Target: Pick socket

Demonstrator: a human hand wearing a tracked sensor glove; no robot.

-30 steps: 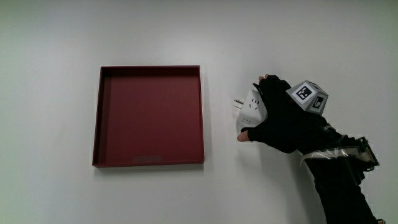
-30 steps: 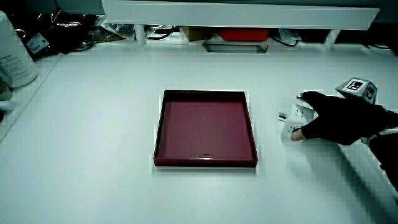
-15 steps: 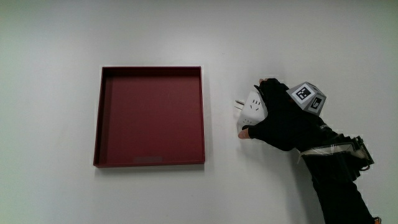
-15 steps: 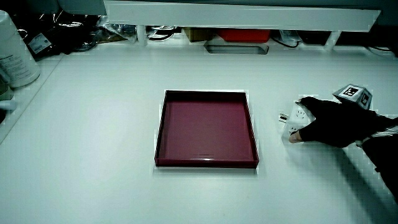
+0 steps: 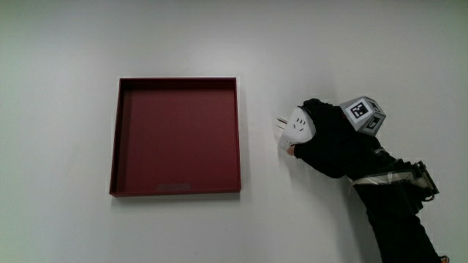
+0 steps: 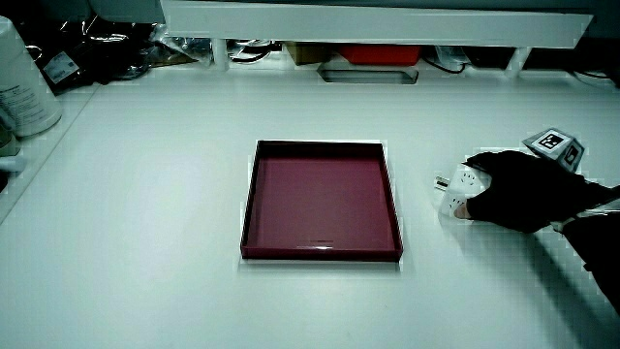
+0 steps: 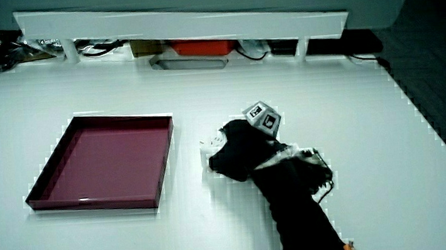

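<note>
In the main view, the hand [image 5: 333, 142] lies on the table [image 5: 66, 44] beside a red tray [image 5: 175, 136], with its fingers wrapped over a white socket [image 5: 297, 126]. The socket sits between the tray and the palm, close to the tray's wall but not touching it. Its rounded white face with small slots shows past the glove, and short metal pins stick out toward the tray. A fingertip shows just under the socket, nearer the person. The cube [image 5: 363, 114] rides on the back of the hand, and the forearm [image 5: 395, 212] runs down toward the person.

In a side view, the tray [image 6: 321, 199] lies flat in the middle of the table [image 6: 145, 194]. The socket [image 6: 459, 189] rests on the table beside it, and the hand [image 6: 518, 189] covers the socket's side away from the tray, fingers closed around it. The pins point at the tray. The cube [image 6: 554, 143] shows above the knuckles. A white jar [image 6: 21, 87] stands at the table's edge, well apart from the tray. The partition [image 6: 378, 24] is in view here too.

In a side view, the hand [image 7: 240, 155] mostly hides the socket [image 7: 209, 147]; only a sliver of white shows at the fingers, between the glove and the tray [image 7: 101, 159]. The cube [image 7: 261, 116] sits on the hand.
</note>
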